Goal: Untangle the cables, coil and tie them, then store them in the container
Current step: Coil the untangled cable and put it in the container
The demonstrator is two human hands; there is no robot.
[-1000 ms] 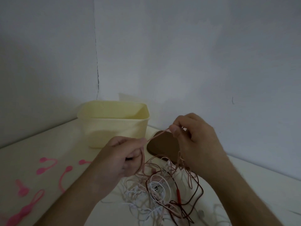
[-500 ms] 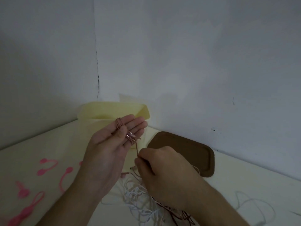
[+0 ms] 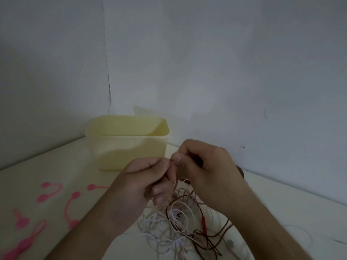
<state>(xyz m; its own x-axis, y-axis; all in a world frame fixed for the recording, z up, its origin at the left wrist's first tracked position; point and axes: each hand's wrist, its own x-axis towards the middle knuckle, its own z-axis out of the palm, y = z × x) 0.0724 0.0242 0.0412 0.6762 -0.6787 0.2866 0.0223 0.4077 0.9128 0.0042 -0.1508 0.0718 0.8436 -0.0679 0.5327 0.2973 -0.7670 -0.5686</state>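
Cables [image 3: 180, 220]: thin, limp, light, snag-prone mid-worktop; pinched w/ left hand [image 3: 148, 182] & right hand [image 3: 202, 166] fingertips; best held near loose end.

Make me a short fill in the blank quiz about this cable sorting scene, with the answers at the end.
1. Both hands, left hand and right hand, pinch a thin ____ cable.
2. The yellow container stands ____ the hands, by the wall.
3. The pink cable ties lie on the table's ____ side.
4. The tangled cables lie ____ the hands.

Answers: pink; behind; left; below
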